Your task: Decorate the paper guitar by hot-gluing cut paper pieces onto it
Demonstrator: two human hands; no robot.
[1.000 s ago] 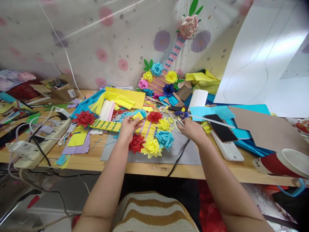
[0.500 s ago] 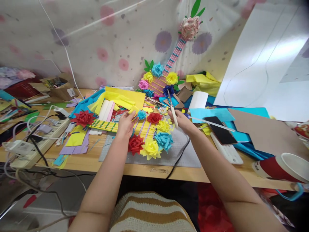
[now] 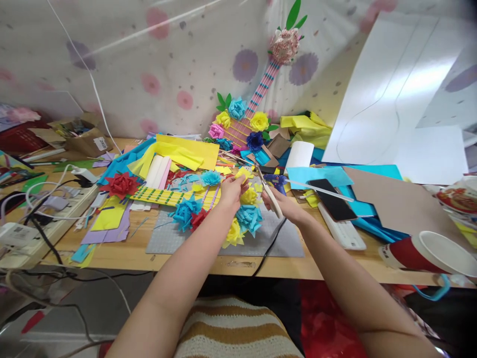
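Note:
My left hand (image 3: 231, 193) pinches a small piece of yellow crepe paper (image 3: 243, 173) above a paper guitar (image 3: 164, 196) decorated with paper flowers. Close by on the right, my right hand (image 3: 278, 203) is closed around white-handled scissors (image 3: 270, 191), whose blades point up and away from me, near the yellow piece. On the guitar's body are blue flowers (image 3: 186, 211), a yellow flower (image 3: 234, 233) and a red flower partly hidden by my left arm. Another red flower (image 3: 121, 184) sits at the end of its neck. Under the body lies a grey cutting mat (image 3: 286, 243).
Behind, a pink flowered guitar (image 3: 263, 89) leans on the curtain. A blue glue gun (image 3: 275, 180) lies beyond my right hand. Farther right are a phone (image 3: 332, 200), brown cardboard (image 3: 402, 199) and a paper cup (image 3: 428, 253). A power strip (image 3: 63, 219) with cables stands at left.
My left hand has moved right with the yellow paper, closer to the scissors. My right hand and the scissors have come slightly lower. The whole view has shifted a little.

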